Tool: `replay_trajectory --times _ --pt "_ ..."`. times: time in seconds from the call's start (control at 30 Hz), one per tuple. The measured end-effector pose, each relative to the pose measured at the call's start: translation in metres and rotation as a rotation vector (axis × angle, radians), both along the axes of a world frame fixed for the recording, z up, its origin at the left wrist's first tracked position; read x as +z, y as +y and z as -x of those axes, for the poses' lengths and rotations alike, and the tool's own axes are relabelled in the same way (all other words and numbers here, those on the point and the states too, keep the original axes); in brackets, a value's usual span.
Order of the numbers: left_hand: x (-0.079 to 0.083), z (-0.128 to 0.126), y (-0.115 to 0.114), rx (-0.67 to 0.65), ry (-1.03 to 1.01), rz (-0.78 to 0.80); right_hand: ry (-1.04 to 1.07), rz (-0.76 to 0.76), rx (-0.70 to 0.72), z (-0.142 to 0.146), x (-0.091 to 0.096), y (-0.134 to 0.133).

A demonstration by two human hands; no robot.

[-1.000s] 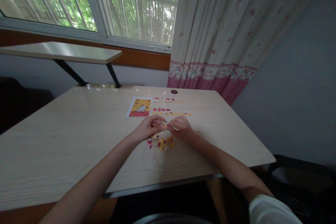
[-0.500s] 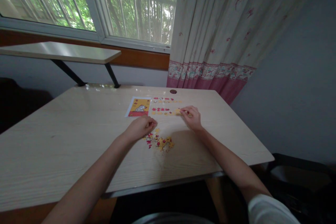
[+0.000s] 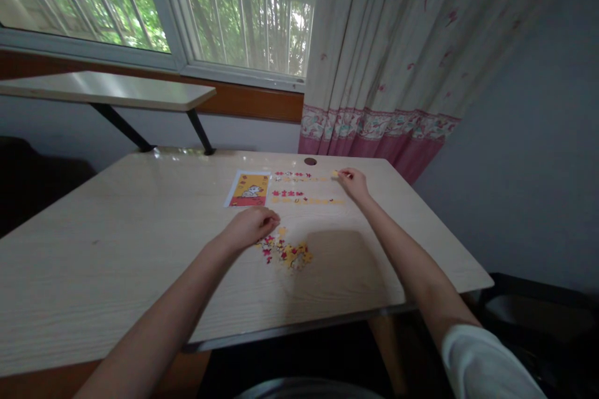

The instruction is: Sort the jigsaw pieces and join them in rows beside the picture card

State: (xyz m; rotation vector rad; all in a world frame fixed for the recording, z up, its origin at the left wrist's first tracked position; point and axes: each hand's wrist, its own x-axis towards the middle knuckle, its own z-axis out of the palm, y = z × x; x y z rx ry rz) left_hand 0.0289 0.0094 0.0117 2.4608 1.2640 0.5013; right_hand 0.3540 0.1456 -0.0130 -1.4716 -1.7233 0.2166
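Between the fingertips of my right hand (image 3: 354,182) is a yellow jigsaw puzzle piece (image 3: 334,174), held near the right end of the far rows. My left hand (image 3: 255,224) is closed above the near-left edge of a loose heap of puzzle pieces (image 3: 294,255), coloured yellow, red and white; whatever its fingers hold is hidden. Beyond the heap, pieces lie in rows: red ones (image 3: 287,193) over a line of yellow ones (image 3: 322,202), and farther back another red and yellow pair. A picture card (image 3: 249,189) with a white cartoon animal lies left of the rows.
The pale wooden table (image 3: 140,243) has a round dark cable hole (image 3: 310,161) near its back edge. At the back left stands a raised shelf (image 3: 107,90) on black legs. A curtain (image 3: 374,75) hangs behind the table, and a dark chair (image 3: 538,299) is at the right.
My right hand has moved away from me and slightly right, from the nearer yellow row to the end of the far rows, carrying a yellow piece. My left hand has stayed in place.
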Motion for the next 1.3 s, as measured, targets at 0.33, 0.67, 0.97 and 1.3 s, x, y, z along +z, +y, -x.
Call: replay_trajectory --times 0.33,0.67,0.97,1.3 --pt "0.003 0.001 -0.001 0.023 0.009 0.019 -0.096 0.166 0.002 -0.009 -0.02 0.027" --pt "0.0 0.002 0.001 0.026 0.045 0.004 -0.14 0.166 0.0 -0.008 -0.02 0.024" --pt "-0.002 0.002 0.002 -0.024 0.073 0.004 -0.168 0.101 0.076 0.002 -0.005 -0.004" --pt "0.0 -0.01 -0.005 -0.079 0.133 -0.036 -0.32 -0.075 0.511 0.05 0.01 -0.105"
